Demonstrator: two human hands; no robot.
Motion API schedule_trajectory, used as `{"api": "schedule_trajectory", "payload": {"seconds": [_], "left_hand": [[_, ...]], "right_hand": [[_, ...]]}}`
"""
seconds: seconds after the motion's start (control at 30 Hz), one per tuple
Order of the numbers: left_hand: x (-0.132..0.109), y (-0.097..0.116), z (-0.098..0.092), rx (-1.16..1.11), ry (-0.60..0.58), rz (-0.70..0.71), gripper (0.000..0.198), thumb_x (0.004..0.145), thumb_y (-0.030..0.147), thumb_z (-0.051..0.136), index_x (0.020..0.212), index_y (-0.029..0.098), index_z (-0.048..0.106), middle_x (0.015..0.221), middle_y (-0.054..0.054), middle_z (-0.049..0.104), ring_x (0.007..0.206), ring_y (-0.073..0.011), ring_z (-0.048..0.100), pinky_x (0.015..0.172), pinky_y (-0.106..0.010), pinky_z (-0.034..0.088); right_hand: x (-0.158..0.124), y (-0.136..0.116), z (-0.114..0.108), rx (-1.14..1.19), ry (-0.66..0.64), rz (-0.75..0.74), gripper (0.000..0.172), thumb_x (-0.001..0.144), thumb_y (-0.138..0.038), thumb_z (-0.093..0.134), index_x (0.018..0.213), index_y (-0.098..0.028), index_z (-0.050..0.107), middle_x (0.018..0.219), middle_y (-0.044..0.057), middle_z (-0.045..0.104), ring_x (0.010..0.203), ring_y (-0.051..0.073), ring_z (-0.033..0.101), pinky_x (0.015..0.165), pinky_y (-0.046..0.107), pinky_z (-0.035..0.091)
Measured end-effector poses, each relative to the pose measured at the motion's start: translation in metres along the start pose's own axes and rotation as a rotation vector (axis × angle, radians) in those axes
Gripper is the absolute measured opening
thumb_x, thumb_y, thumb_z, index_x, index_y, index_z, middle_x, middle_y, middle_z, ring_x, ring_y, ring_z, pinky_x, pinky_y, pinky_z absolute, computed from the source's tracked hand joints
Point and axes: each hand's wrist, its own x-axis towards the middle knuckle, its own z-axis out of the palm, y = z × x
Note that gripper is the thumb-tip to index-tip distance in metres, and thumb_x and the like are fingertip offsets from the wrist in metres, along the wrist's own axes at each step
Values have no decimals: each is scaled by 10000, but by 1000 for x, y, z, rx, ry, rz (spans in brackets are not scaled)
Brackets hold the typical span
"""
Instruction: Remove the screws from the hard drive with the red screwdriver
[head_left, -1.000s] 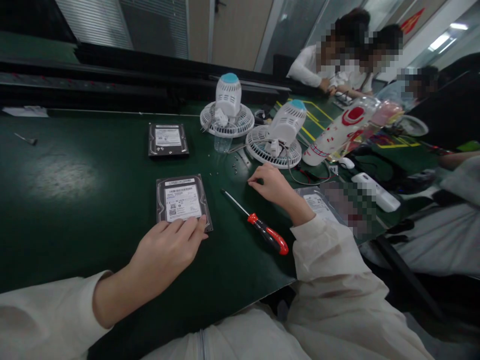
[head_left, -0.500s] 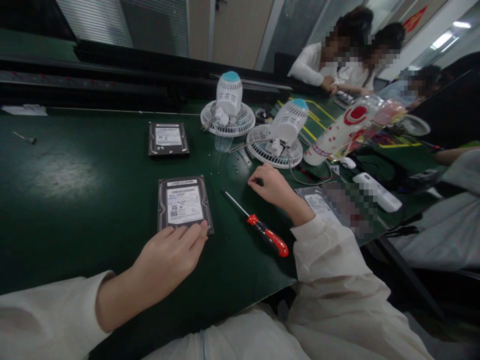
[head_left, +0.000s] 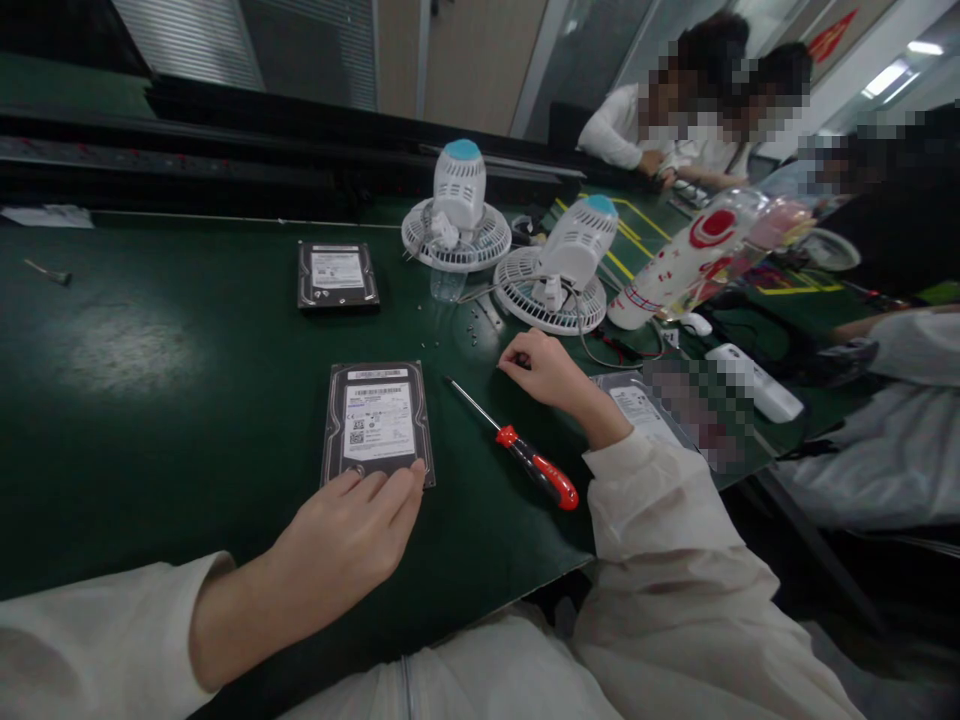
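Observation:
A hard drive with a white label lies face up in front of me, slightly turned. My left hand is closed on its near edge, covering that end. To the right, my right hand rests on the table with its fingers curled together. Whatever those fingers hold, if anything, is hidden. Between the hands lies a screwdriver with a red and black handle, its tip pointing away to the left. Several small screws are scattered just beyond my right hand.
Farther back sits a second hard drive. Two white fan units stand beside a clear plastic cup. A white and red bottle, a bagged drive and a white device are at right. Other people sit around the table.
The near hard drive has slid a little to the right and toward me, with my left hand moving along on it. My right hand and the screwdriver have hardly moved.

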Motion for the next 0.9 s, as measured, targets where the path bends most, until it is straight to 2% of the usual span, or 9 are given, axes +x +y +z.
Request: {"api": "schedule_trajectory", "payload": {"seconds": [0.4,0.63,0.77,0.9], "left_hand": [[0,0,-1,-4,-4,6,372,912,-33,408,1125,-1,711,783,-82,676,636,-189,645,577,-340,464],[0,0,1,3,-18,15,379,915,-31,393,1138,6,698,792,-80,672,638,-187,640,580,-340,454],[-1,0,2,18,-9,13,369,924,-22,391,1134,14,693,782,-72,663,634,-180,631,594,-336,445],[-1,-1,3,21,-6,5,300,930,18,478,1153,19,679,780,-58,645,626,-178,618,577,-331,422]], "right_hand": [[0,-1,-1,-16,34,-107,400,950,-411,583,1246,-143,598,1241,98,632,1115,182,631,968,412,567],[-1,-3,0,-12,59,-99,402,951,-410,581,1252,-145,596,1253,100,627,1127,185,628,976,417,564],[-1,-5,1,48,77,-67,408,949,-410,584,1257,-144,593,1258,102,625,1135,189,626,981,422,562],[-3,-15,-7,195,123,-39,390,949,-414,583,1223,-138,603,1217,93,638,1099,174,634,960,405,567]]}}
